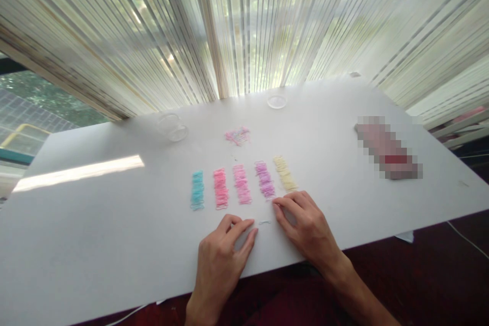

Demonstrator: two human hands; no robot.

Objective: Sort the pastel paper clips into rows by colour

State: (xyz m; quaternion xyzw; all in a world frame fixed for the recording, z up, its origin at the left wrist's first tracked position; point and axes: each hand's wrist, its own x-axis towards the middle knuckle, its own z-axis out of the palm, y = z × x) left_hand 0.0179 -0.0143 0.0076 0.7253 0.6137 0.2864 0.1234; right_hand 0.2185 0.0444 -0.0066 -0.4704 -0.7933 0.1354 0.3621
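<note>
Several columns of small bands lie side by side on the white table: blue point(197, 190), coral pink point(220, 188), light pink point(242, 184), purple point(265, 180) and yellow point(284, 173). Below them lies a single pale blue band point(265, 222), between my hands. My left hand point(225, 249) is just left of that band, thumb and index finger apart and nothing visible between them. At the lower end of the purple column is my right hand point(303, 221), its thumb and index fingertips close together; whatever they hold, if anything, is too small to make out.
A loose pile of mixed bands point(237, 135) lies behind the columns. Clear round containers point(173, 128) stand at the back left, and a round lid point(276, 102) lies near the blinds point(244, 25). A blurred-out pink object point(387, 148) rests on the table point(95, 229) at right.
</note>
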